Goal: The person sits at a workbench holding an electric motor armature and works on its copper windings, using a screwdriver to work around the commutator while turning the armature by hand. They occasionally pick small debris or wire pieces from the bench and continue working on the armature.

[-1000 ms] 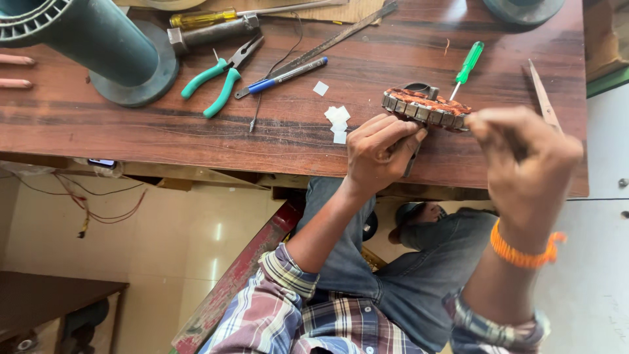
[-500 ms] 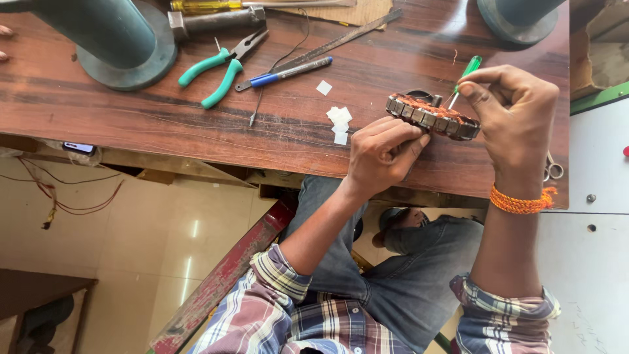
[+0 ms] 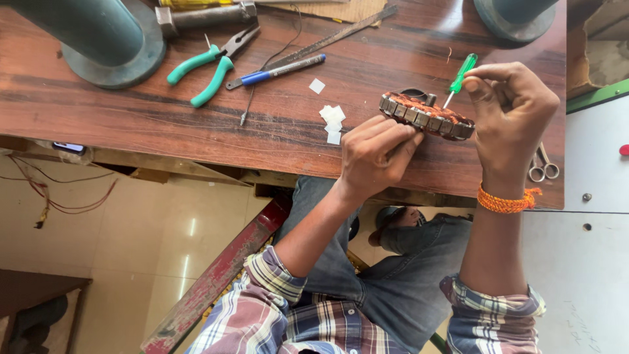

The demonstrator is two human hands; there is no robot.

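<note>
The right hand [image 3: 514, 118] has swung back in and now pinches the green screwdriver [image 3: 460, 77] into the wound stator ring [image 3: 426, 115] near the tabletop [image 3: 196, 128] edge. Left hand [image 3: 375, 154] fingers grip the ring's rim. Pliers [image 3: 211, 65], pen [image 3: 283, 69], paper scraps [image 3: 332, 118] sit well clear.

Bare wooden tabletop [image 3: 131, 124] lies open left of the small white paper squares [image 3: 332, 118], while green-handled pliers [image 3: 208, 65], a blue-capped pen [image 3: 275, 71], a long dark metal file [image 3: 341, 36] and two teal cylinder bases [image 3: 111, 49] crowd the far side.
</note>
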